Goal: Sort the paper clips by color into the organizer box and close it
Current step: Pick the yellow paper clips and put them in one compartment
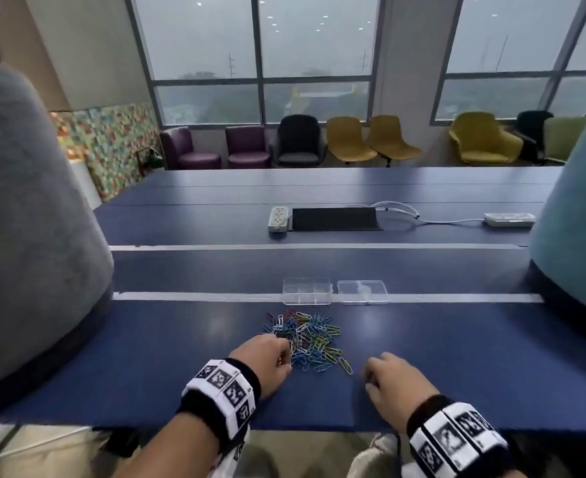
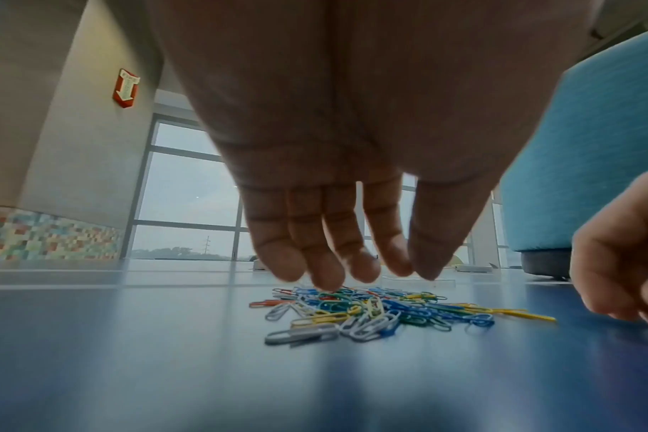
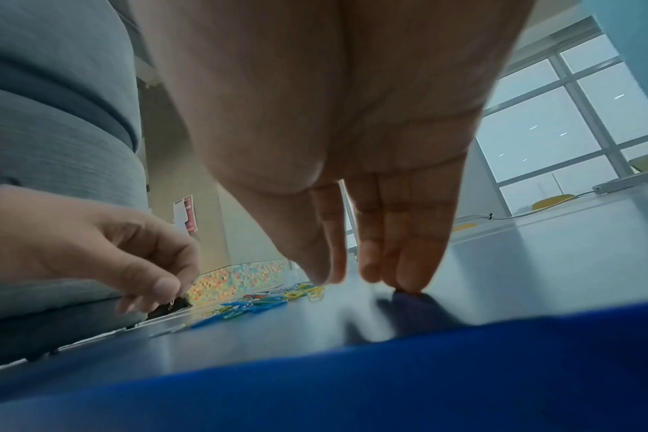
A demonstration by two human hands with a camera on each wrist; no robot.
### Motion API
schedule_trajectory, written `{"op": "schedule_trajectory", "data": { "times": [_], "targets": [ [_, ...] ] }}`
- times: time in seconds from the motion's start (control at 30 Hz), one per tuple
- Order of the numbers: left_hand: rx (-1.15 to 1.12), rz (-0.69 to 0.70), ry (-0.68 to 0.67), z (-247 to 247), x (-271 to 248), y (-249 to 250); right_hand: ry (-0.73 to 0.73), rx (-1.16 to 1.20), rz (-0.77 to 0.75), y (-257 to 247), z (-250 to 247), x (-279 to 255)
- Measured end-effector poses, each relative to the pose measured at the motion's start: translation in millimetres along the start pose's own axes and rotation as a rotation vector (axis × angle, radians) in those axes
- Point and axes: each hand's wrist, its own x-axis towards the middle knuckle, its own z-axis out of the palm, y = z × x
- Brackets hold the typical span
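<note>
A loose pile of coloured paper clips [image 1: 305,339] [image 2: 370,309] lies on the blue table [image 1: 457,357]. Beyond it stands the clear organizer box [image 1: 307,290], its compartments showing nothing inside, with its clear lid [image 1: 362,291] laid flat open to the right. My left hand [image 1: 284,353] [image 2: 352,274] reaches down over the pile's near left edge, fingers fairly straight, and the tips touch the clips. I see no clip between them. My right hand [image 1: 374,372] [image 3: 374,277] rests its fingertips on the bare table just right of the pile, holding nothing.
A tall grey upholstered form [image 1: 32,236] rises at the table's left end and a teal one [image 1: 574,236] at its right end. Two white power strips [image 1: 278,219] [image 1: 509,219] and a black panel [image 1: 334,219] lie farther back. Chairs line the windows.
</note>
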Motion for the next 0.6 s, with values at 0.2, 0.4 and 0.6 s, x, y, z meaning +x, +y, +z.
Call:
{"op": "schedule_trajectory", "data": {
  "times": [0.2, 0.4, 0.6],
  "targets": [
    [0.021, 0.023, 0.015, 9.0, 17.5, 10.9, -0.009, -0.032, 0.018, -11.8, -3.1, 27.5],
    [0.025, 0.017, 0.014, 4.2, 49.8, -2.5, -0.123, -0.128, 0.004, -24.3, -7.6, 61.8],
    [0.031, 0.053, 0.021, -10.4, 86.1, -15.5, -0.134, -0.085, 0.022, -15.3, -27.8, 88.4]
  ]
}}
